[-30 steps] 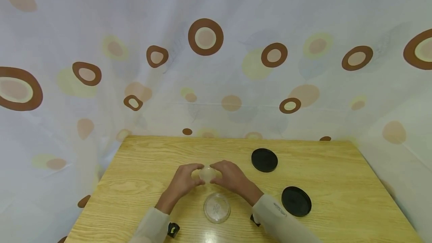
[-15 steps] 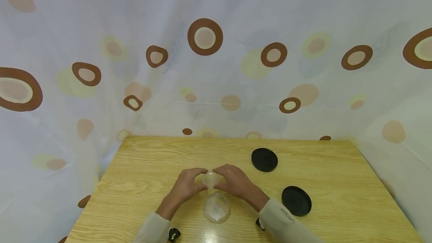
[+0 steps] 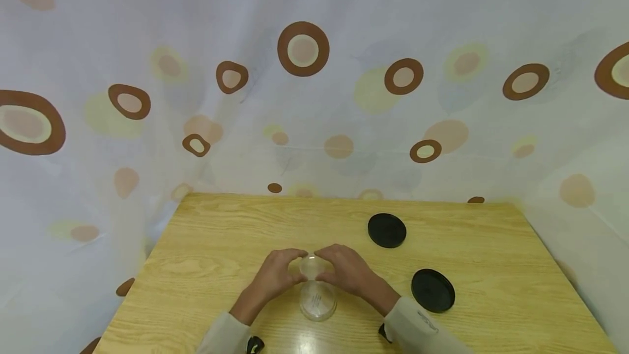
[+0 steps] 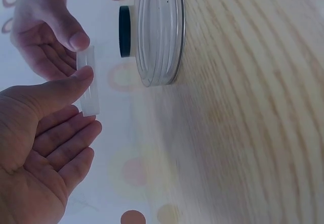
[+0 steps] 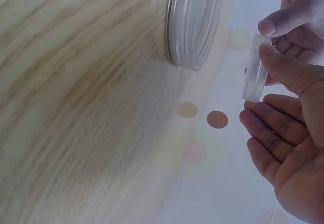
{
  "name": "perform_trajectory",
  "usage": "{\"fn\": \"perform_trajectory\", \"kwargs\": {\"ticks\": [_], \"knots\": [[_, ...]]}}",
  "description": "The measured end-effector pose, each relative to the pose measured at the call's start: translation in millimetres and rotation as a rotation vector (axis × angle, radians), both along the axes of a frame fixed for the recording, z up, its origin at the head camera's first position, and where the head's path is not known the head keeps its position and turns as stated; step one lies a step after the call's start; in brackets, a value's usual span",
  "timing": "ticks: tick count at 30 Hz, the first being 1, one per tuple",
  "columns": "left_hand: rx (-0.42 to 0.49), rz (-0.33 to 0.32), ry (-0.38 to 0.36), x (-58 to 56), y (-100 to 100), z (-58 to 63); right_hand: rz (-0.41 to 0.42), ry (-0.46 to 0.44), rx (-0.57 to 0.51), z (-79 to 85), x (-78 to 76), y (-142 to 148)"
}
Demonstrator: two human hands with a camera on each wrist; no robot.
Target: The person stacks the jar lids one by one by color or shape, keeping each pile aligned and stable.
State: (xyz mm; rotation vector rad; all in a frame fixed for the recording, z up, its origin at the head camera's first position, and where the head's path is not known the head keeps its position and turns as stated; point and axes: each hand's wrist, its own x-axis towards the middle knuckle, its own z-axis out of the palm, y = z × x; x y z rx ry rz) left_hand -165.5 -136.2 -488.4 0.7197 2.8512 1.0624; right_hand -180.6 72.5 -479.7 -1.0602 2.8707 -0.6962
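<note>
Both hands hold a small translucent round dish [image 3: 312,267] between them, above the table. My left hand [image 3: 276,275] grips its left edge with thumb and fingertips, and my right hand [image 3: 351,272] grips the right edge. In the left wrist view the small dish [image 4: 88,82] is seen edge-on, shallow and whitish, with the thumb on its rim. The right wrist view shows the same dish [image 5: 256,70] pinched from the other side. A larger clear round dish [image 3: 318,302] with faint writing lies on the table on the near side of the hands.
Two black round shallow lids or dishes lie on the right: one black disc [image 3: 387,230] farther back, another black disc [image 3: 433,290] nearer. The wooden table [image 3: 221,228] ends at a patterned white curtain [image 3: 314,124] on the back and sides.
Both hands have moved toward me and slightly right with the small dish, closer to the larger clear dish. The head view has shifted slightly. The black discs stay in place.
</note>
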Motion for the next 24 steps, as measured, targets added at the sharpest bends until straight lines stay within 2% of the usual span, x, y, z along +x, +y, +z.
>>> {"fn": "perform_trajectory", "kwargs": {"ticks": [9,17,24], "knots": [[-0.02,-0.021,0.013,4.8,1.5,-2.5,0.012,0.018,-0.007,-3.4,6.1,3.8],[-0.037,-0.031,0.001,7.9,4.0,-5.7,0.018,-0.041,0.03,-1.0,11.4,8.2],[-0.046,-0.037,-0.002,14.2,6.0,-8.0,0.038,-0.036,0.02,-3.4,16.3,11.3]]}}
